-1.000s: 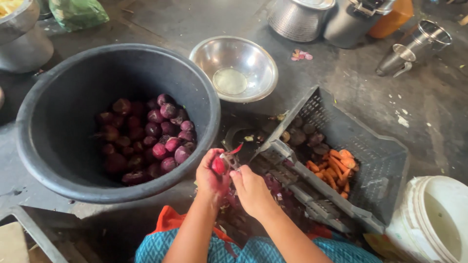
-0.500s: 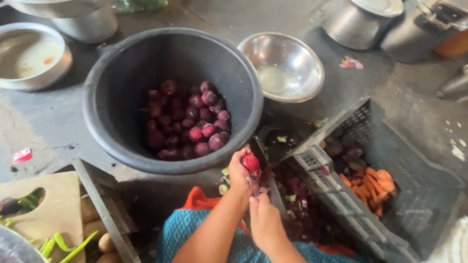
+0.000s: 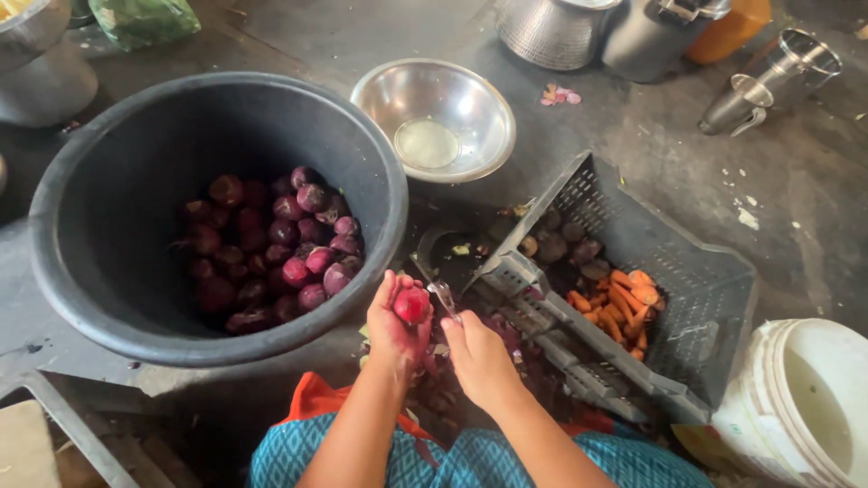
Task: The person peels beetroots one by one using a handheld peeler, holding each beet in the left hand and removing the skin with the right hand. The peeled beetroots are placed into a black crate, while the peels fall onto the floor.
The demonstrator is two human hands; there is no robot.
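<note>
My left hand (image 3: 395, 327) grips a small red beetroot (image 3: 411, 305) just outside the near rim of a big black tub (image 3: 108, 226). Beside it my right hand (image 3: 477, 354) holds a metal peeler (image 3: 436, 287), whose blade points at the beetroot. In the tub lie several peeled dark red beetroots (image 3: 289, 244). To the right a tilted grey plastic crate (image 3: 687, 271) holds unpeeled beetroots (image 3: 556, 246) and orange carrots (image 3: 624, 303).
A steel bowl (image 3: 434, 117) with a little liquid stands beyond the tub. Steel pots (image 3: 556, 32) and a steel jug (image 3: 768, 81) line the far side. A white bucket (image 3: 800, 407) is at the near right. Peelings lie on the wet floor.
The view has swung, so the tub and crate sit differently in frame. My hands stay together on the beetroot, which has turned a little against the peeler.
</note>
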